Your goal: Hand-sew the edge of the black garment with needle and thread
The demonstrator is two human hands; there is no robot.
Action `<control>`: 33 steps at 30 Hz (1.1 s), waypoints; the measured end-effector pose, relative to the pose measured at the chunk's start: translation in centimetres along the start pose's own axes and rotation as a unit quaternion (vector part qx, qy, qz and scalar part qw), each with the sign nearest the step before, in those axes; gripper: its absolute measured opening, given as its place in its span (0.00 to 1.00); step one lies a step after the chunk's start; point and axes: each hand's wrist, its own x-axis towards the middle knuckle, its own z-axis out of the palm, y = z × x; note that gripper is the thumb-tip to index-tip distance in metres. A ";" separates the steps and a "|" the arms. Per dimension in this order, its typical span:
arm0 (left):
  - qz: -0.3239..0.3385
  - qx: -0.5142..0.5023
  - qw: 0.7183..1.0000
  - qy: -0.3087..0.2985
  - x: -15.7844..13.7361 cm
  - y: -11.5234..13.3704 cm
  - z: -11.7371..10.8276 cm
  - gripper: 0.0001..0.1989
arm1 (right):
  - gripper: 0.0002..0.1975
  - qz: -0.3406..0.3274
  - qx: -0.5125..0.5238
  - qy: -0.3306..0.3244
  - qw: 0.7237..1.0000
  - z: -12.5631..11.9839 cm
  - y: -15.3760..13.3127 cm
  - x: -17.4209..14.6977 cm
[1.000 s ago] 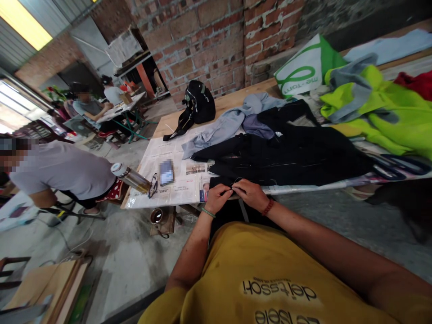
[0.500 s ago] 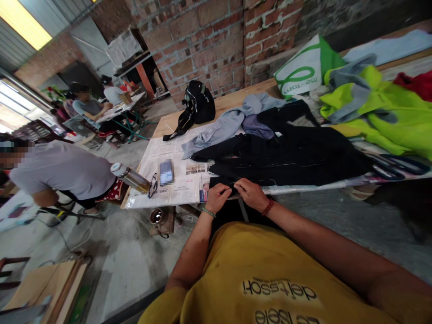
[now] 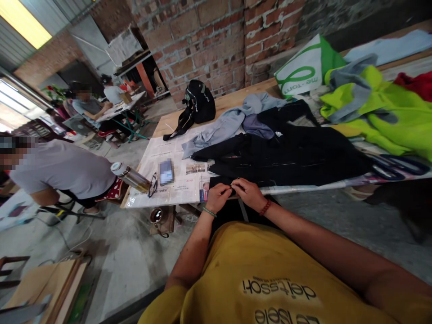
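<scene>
A black garment (image 3: 290, 155) with pale stitch lines lies along the front of the table, its near edge reaching my hands. My left hand (image 3: 218, 198) is closed, thumb against forefinger, pinching the dark cloth at that edge. Close beside it, my right hand (image 3: 248, 192) is also closed in a pinch. Its fingertips almost meet those of the left over the cloth. Whatever sits between the right fingertips is too small to make out.
Newspaper under clear plastic covers the table (image 3: 178, 191). On its left are a phone (image 3: 166, 172), glasses (image 3: 153, 185) and a tilted bottle (image 3: 131, 177). Behind lie grey cloth (image 3: 219, 130) and a black bag (image 3: 200, 102). Scissors (image 3: 388, 168) and yellow-green garments (image 3: 384, 112) lie right. A co-worker (image 3: 64, 168) sits left.
My right hand has shifted slightly left, bringing its fingertips closer to my left hand. A pale thread-like line near the right fingers no longer shows clearly. The garment and left hand stay put.
</scene>
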 end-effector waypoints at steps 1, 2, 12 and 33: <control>0.004 -0.002 1.000 -0.001 0.0 0.0 0.0 0.07 | 0.07 0.005 0.004 -0.003 1.000 0.0 0.0 0.1; 0.007 -0.003 1.000 -0.003 0.0 0.0 -0.1 0.07 | 0.07 0.013 0.009 -0.004 1.000 -0.1 0.0 0.2; 0.002 -0.001 1.000 -0.025 0.3 0.1 -0.4 0.07 | 0.07 0.119 0.092 0.049 0.987 0.1 -1.1 1.1; -0.006 -0.049 0.998 -0.030 0.3 0.4 -0.6 0.09 | 0.07 0.097 0.070 0.005 0.993 0.2 -0.6 0.5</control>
